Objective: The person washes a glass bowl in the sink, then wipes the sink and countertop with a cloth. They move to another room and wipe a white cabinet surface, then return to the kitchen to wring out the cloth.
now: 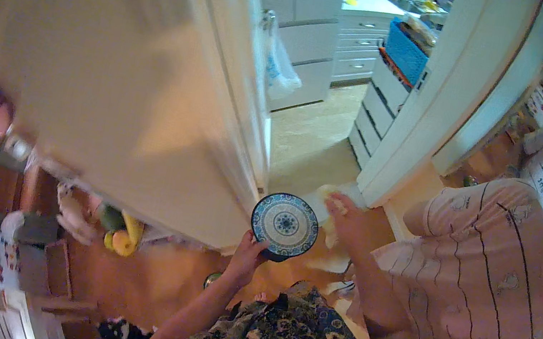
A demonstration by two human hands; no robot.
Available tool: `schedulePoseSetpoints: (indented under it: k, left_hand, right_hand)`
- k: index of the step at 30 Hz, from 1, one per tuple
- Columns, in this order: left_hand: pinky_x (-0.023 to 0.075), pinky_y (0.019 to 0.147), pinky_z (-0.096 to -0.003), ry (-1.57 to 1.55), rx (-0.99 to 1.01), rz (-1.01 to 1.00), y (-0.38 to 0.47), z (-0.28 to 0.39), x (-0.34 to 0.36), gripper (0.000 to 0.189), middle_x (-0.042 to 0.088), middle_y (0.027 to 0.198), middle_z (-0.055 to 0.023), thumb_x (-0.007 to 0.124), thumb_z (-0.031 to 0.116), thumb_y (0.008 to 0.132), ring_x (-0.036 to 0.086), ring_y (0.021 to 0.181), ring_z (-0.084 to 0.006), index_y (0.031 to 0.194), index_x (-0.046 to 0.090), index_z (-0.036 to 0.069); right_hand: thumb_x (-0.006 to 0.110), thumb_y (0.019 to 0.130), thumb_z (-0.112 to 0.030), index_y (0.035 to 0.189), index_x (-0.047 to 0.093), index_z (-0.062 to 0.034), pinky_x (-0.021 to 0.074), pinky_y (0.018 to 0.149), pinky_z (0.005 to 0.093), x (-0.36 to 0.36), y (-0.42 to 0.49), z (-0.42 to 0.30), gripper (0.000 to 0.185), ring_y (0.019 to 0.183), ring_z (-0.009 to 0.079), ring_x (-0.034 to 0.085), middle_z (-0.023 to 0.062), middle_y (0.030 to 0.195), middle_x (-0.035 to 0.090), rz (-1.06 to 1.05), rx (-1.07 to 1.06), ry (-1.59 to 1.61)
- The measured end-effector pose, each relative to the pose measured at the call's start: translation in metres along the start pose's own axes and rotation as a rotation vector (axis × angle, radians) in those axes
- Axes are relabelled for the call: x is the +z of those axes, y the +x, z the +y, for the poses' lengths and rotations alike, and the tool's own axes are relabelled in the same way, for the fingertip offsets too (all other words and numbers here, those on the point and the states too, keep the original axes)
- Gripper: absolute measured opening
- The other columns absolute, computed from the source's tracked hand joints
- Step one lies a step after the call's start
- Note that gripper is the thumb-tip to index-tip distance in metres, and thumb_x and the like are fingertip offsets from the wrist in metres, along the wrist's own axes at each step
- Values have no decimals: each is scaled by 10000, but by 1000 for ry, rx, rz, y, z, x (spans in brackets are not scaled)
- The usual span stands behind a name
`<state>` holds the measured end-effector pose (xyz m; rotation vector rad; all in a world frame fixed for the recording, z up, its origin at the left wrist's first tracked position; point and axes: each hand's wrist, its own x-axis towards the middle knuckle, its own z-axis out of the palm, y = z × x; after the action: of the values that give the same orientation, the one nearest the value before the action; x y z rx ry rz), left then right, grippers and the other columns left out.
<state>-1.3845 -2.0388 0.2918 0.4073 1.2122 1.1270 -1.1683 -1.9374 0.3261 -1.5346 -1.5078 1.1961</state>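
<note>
My left hand (249, 258) grips the near rim of a round plate or shallow bowl (285, 225) with a blue and white pattern and a dark edge. Its decorated face is turned up toward me. To the right of it, my right hand (347, 218) is closed around a pale, cream-coloured thing (330, 229), perhaps a cloth, part of which hangs below the fingers. The two hands are apart, in front of a doorway.
A door (181, 153) stands at the left, a plastic bag (281, 70) on its handle. Through the doorway are kitchen drawers (363, 44) and a blue basket (407, 49) on a drawer unit (377, 112). A person in striped clothing (477, 271) is close at the right.
</note>
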Motion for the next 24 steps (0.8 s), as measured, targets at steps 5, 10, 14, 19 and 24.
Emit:
schedulePoseSetpoints:
  k: [5, 10, 14, 19, 24]
  left_hand:
    - [495, 759, -324, 213, -68, -238, 110, 10, 70, 440, 545, 1088, -56, 545, 86, 824, 574, 937, -197, 1230, 375, 68]
    - [499, 756, -319, 118, -75, -290, 233, 18, 157, 292, 590, 1005, -49, 530, 79, 831, 594, 868, -177, 1118, 483, 56]
    - [499, 753, -308, 242, -104, -359, 313, 45, 227, 218, 605, 983, -43, 519, 63, 836, 593, 840, -151, 1054, 515, 54]
    - [499, 744, -290, 157, -103, -224, 383, 76, 242, 204, 619, 938, -36, 512, 60, 844, 598, 805, -127, 1048, 525, 60]
    - [508, 702, -260, 4, 48, -127, 475, 137, 235, 242, 606, 949, -51, 488, 34, 839, 602, 803, -126, 1081, 502, 29]
  right_hand:
    - [556, 834, -282, 949, 603, -93, 462, 699, 388, 20, 75, 41, 227, 790, 322, 577, 123, 894, 570, 206, -555, -308]
    - [545, 833, -274, 930, 616, -115, 464, 627, 400, -18, 207, 46, 199, 739, 305, 584, 85, 836, 569, 108, -530, -362]
    - [544, 829, -249, 920, 622, -119, 467, 619, 400, -96, 333, 89, 176, 757, 307, 590, 91, 852, 574, 428, -256, -419]
    - [540, 843, -236, 944, 609, -108, 461, 641, 415, -96, 391, 62, 178, 767, 337, 573, 117, 863, 551, 181, -298, -431]
    - [528, 859, -233, 929, 605, -114, 459, 667, 419, -81, 445, 27, 158, 829, 333, 579, 132, 895, 552, -133, -439, -240]
